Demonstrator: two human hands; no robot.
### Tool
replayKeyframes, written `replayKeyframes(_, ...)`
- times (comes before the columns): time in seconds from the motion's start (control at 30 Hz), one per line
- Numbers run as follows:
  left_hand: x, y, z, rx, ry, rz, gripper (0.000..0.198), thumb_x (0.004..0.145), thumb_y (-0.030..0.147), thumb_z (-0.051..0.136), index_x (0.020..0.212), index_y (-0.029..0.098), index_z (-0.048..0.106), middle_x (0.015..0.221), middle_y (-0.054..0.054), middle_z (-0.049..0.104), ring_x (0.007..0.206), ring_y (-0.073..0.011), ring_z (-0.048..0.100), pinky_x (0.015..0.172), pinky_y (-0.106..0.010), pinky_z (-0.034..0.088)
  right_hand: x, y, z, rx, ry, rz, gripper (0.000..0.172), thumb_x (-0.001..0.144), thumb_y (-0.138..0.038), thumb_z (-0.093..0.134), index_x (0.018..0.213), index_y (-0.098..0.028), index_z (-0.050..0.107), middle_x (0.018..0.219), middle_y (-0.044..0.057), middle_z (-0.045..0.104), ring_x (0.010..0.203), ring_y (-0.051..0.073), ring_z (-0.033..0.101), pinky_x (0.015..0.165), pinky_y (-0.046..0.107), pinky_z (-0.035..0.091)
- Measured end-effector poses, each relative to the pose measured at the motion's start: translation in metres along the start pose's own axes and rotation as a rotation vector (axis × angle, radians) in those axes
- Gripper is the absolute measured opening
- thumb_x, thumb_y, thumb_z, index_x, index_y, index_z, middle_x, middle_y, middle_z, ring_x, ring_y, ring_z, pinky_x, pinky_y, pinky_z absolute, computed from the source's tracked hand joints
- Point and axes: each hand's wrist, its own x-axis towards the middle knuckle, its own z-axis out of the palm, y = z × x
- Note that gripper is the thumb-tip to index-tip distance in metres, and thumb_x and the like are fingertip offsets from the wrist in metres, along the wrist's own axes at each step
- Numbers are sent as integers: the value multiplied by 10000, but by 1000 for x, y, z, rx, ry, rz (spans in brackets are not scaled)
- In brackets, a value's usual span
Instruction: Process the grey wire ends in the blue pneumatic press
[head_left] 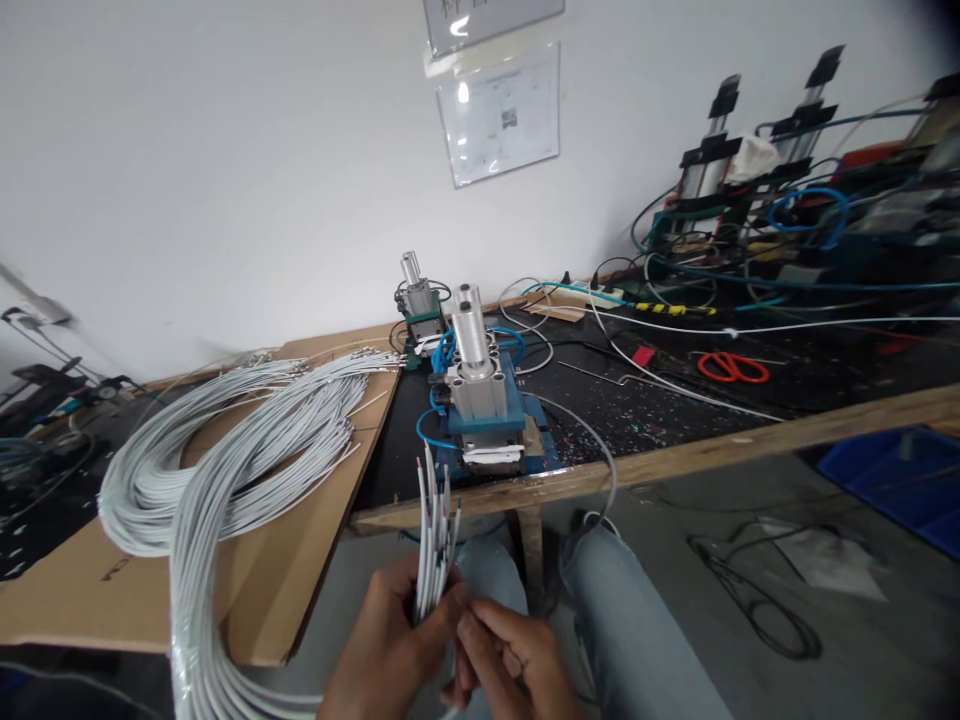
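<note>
Table (675, 455): wood edge, black top, littered with cables, set against a white wall (225, 150).
Left side: cardboard (300, 560) carrying a big coil (225, 460) of white wires.
Near edge, centre: blue-based press (480, 400).
Far right: orange scissors (733, 367).
Left hand (382, 650): closed around the wire bundle (435, 530), ends pointing up, just below the table edge and above the knees.
Right hand (510, 660): half curled, fingertips on the bundle beside the left hand. Can't tell if it pinches.
Container: blue crate (900, 480) on the floor (750, 520), right. Contents not visible.
</note>
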Motion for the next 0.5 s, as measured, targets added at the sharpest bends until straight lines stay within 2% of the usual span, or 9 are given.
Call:
replayKeyframes(0.17,1,-4,-2,-22,-33,66,486,781,628,786,730,175,616,439,36,602,361,-111,529,375,-202,407,0,-1,1,11,-7,3,622,874,-782,585,688,-190,612,565,-38,485,512,119,560,577,220,553)
replayKeyframes(0.4,-10,4,1,-144,81,38,540,690,659,844,792,152,689,417,46,599,365,-130,565,371,-206,406,-2,-5,3,58,-3,41,622,846,-786,622,758,-175,701,571,-45,466,510,117,525,581,240,564)
replayKeyframes(0.5,-9,6,2,-135,70,22,545,675,657,854,787,152,683,410,42,604,353,-113,536,375,-200,403,-2,-7,4,79,6,49,617,835,-781,642,741,-173,687,570,-48,470,503,111,530,576,232,556)
